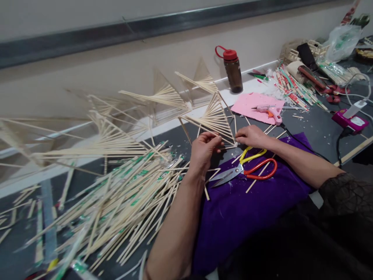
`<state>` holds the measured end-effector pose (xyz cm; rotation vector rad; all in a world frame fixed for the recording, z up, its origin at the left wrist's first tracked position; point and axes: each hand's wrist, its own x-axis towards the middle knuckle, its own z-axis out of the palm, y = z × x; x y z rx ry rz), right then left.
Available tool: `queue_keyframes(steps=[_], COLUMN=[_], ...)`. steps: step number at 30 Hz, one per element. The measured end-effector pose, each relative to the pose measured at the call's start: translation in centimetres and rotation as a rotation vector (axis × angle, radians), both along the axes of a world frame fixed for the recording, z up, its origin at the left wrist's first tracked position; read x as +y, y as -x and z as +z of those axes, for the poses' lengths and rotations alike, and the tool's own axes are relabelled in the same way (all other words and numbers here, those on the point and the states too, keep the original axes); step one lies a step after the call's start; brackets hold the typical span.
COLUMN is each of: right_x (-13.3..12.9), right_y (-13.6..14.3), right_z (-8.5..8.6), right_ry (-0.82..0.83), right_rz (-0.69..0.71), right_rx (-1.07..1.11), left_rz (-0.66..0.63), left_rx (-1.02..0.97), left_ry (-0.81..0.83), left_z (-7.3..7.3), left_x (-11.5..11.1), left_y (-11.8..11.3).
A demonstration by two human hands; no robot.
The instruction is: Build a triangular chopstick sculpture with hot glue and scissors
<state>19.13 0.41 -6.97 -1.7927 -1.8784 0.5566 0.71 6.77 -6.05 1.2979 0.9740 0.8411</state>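
A fan-shaped model of thin wooden sticks stands in front of me, its sticks twisting from one edge to another. My left hand is at the lower front edge of the model, fingers curled and pinched on one of its sticks. At the lower right corner, my right hand pinches the joint of the model with thumb and fingertips. Just below both hands, scissors with one yellow and one red handle lie spread on a purple cloth. Loose sticks lie around them.
A large pile of wooden sticks, some in plastic wrappers, covers the left. More stick models stand along the wall. Behind on the right are a pink glue gun on a pink sheet, a bottle and a purple power socket with cables.
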Motion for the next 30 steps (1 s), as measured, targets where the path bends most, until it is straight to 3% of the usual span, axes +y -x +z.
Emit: queue_keyframes(steps=[18,30], right_x=[-0.21,0.11], right_y=[0.13,-0.39], right_z=[0.72,0.07], right_ry=[0.037,-0.013], right_rz=[0.004,-0.023], right_rx=[-0.011,0.024], left_rz=[0.031,-0.059], left_rx=[0.072,0.191], left_ry=[-0.008,0.094], left_z=[0.09,0.67], left_x=[0.32,0.34], left_y=[0.28,0.98])
